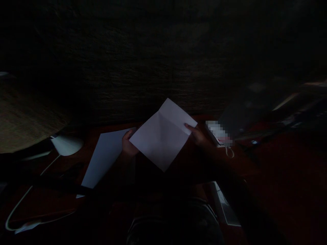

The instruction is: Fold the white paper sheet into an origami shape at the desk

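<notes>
The left hand (129,145) and right hand (198,134) each grasp the white paper (168,143) by a side corner, above the surface (90,133) near its far edge. Creases are in; the dimness hides what remains. One corner points toward the person, its long axis slanting near-left to far-right.

Paper (162,139) hides most fingers of the right hand (198,135); pixelation blurs a white object (216,132).

Left hand (129,146) and right hand (198,135): held apart at similar height, thumbs (189,127) uppermost, gripping. Forearms (220,162): extended forward, largely obscured by darkness.
</notes>
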The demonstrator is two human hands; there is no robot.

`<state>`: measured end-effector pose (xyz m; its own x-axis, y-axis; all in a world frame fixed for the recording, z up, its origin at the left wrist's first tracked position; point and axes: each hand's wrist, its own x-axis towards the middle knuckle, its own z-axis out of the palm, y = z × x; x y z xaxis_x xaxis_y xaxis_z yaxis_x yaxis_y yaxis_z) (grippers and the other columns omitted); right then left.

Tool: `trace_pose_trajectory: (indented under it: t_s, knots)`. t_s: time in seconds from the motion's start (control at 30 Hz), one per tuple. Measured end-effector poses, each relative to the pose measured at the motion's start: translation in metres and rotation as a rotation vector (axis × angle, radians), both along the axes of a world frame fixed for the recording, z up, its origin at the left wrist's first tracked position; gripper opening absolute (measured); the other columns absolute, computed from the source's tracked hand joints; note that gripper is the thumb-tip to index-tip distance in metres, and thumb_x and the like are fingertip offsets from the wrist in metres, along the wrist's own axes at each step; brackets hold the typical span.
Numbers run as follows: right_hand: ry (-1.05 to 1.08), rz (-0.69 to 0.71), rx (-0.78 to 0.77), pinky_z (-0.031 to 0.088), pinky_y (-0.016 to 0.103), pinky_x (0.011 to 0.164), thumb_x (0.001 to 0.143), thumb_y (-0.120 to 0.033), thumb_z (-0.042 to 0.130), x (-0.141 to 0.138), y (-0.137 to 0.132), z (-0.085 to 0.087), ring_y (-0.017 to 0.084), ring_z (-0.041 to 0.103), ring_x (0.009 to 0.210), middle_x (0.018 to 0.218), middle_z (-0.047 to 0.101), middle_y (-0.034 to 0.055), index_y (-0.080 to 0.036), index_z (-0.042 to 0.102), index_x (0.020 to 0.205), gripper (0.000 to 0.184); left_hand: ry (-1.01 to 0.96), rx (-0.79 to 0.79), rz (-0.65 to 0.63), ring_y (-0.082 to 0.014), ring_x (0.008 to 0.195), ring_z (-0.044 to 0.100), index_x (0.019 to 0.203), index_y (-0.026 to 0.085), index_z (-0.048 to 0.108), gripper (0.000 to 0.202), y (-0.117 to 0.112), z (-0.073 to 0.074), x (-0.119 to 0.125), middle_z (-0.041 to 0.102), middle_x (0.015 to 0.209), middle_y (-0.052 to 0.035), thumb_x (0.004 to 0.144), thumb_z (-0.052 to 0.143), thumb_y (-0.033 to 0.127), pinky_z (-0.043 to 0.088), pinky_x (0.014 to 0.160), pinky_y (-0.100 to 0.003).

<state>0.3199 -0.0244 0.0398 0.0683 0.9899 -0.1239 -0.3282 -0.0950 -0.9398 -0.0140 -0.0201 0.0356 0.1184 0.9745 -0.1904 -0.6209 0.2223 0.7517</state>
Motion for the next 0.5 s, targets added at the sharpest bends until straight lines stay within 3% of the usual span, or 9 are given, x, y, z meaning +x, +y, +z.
trace_pose_trajectory:
  t_s: [0.13,0.27,0.37,0.5]
  knots:
    - [0.052,-0.016,-0.042,0.061,0.04,0.092,0.08,-0.027,0.084,-0.004,-0.002,0.002,0.027,0.075,0.1,0.102,0.081,0.0055,-0.021,0.074,0.102,0.025,-0.088,0.027,-0.116,-0.0325,0.123,0.068,0.121,0.013,0.072,0.05,-0.006,0.007,0.002,0.078,0.119,-0.0108,0.092,0.056,0.051,0.054,0.101,-0.042]
    - [-0.028,-0.021,-0.013,0.061,0.038,0.09,0.081,-0.029,0.085,-0.006,-0.007,-0.001,0.026,0.077,0.095,0.104,0.082,0.005,-0.022,0.077,0.103,0.024,0.067,0.05,-0.281,-0.0368,0.118,0.07,0.117,0.015,0.074,0.052,-0.008,0.0,0.01,0.079,0.114,-0.0115,0.083,0.07,0.054,0.054,0.1,-0.047]
    - [-0.058,0.044,0.002,0.062,0.039,0.083,0.081,-0.039,0.085,-0.005,-0.01,-0.005,0.026,0.077,0.088,0.105,0.082,0.0061,-0.021,0.078,0.108,0.033,0.169,0.08,-0.362,-0.0373,0.112,0.072,0.109,0.016,0.076,0.05,-0.008,-0.007,0.016,0.08,0.108,-0.011,0.063,0.088,0.031,0.053,0.098,-0.045]
    - [-0.059,0.047,0.012,0.063,0.037,0.076,0.076,-0.046,0.089,-0.003,-0.006,-0.012,0.027,0.078,0.085,0.103,0.083,0.0077,-0.021,0.077,0.107,0.041,0.315,0.11,-0.424,-0.0363,0.107,0.073,0.126,0.017,0.073,0.068,-0.009,-0.015,0.016,0.079,0.117,-0.0124,0.061,0.091,0.02,0.052,0.095,-0.046]
